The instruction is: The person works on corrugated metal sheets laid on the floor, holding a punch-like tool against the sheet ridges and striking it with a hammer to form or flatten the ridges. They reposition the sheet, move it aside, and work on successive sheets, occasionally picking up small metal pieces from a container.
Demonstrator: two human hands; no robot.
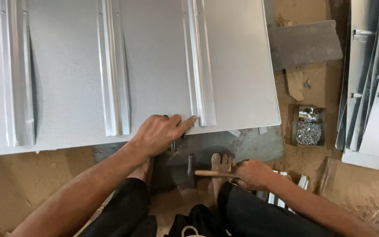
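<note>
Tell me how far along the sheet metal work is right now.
Looks done: three folded ribs already stand on the big metal sheet. In hand: the left hand presses the sheet's near edge beside the third rib, and the right hand holds a wooden-handled hammer low over the dark steel plate. Left: I can't tell; a box of small metal fasteners sits at the right.

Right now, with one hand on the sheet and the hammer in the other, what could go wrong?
The left hand presses the metal sheet at its edge, so a hammer blow there might hit fingers. The sheet's edge may also cut them. A bare foot lies beside the hammer head, in the right hand's swing.
</note>
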